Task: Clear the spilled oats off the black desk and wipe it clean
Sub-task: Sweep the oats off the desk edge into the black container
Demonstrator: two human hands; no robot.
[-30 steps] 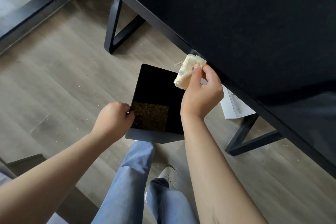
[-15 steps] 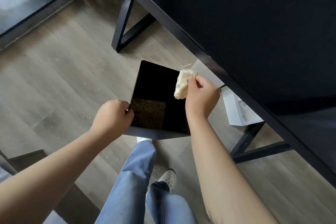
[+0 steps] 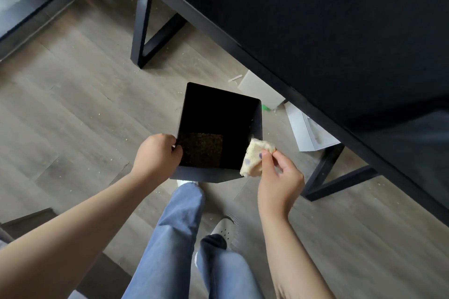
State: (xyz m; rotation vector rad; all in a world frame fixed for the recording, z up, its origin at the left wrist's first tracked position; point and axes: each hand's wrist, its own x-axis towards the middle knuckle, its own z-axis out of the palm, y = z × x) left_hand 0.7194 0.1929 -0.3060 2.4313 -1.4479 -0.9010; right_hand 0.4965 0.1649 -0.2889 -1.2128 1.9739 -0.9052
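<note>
The left hand [image 3: 156,153] reaches forward on a nearly straight arm, its fingers clamped over the near left rim of a black square-mouthed bin [image 3: 206,176]. Brown oats [image 3: 200,149] cover the bin's bottom. The right hand [image 3: 279,177], wrist raised, has thumb and fingers pinched on a crumpled pale-yellow cloth [image 3: 254,158] at the bin's near right corner. The matte black counter [image 3: 315,19] stands just beyond. Pale flakes dot the grey wood floor [image 3: 73,116].
</note>
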